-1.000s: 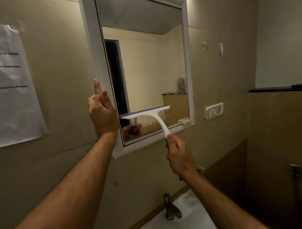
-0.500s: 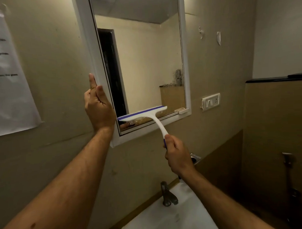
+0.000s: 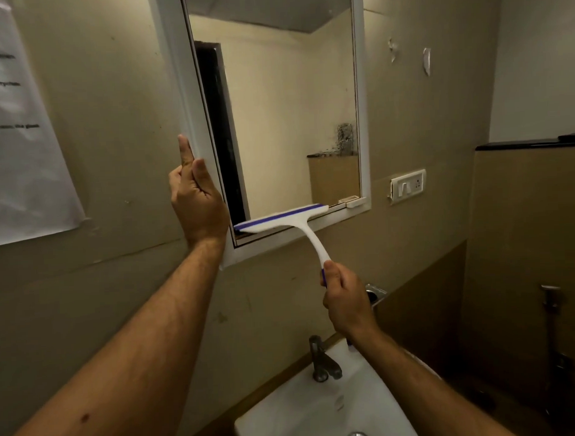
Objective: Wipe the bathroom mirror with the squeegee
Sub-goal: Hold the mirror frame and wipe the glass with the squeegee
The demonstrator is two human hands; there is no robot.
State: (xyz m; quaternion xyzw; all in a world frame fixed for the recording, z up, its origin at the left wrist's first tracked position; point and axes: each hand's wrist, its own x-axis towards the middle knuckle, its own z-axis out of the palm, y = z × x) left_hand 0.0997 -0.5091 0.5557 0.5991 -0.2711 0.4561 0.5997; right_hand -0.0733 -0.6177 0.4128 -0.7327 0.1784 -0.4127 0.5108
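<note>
Gripping the squeegee (image 3: 281, 219) handle, the right hand (image 3: 346, 300) had drawn its blade down to the mirror (image 3: 292, 113) glass's bottom edge. The left hand (image 3: 197, 201) stayed on the frame's left edge, fingers (image 3: 185, 153) straight.

White squeegee (image 3: 281, 219), blue-striped; white-framed mirror (image 3: 362, 117).

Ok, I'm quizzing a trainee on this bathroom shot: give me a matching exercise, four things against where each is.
Things:
1. squeegee
2. left hand
3. tap
4. paper

Places:
A. on the wall, far left
B. at the mirror's bottom edge
C. on the mirror's left frame
D. at the basin

Pairs: 1-B, 2-C, 3-D, 4-A
</note>
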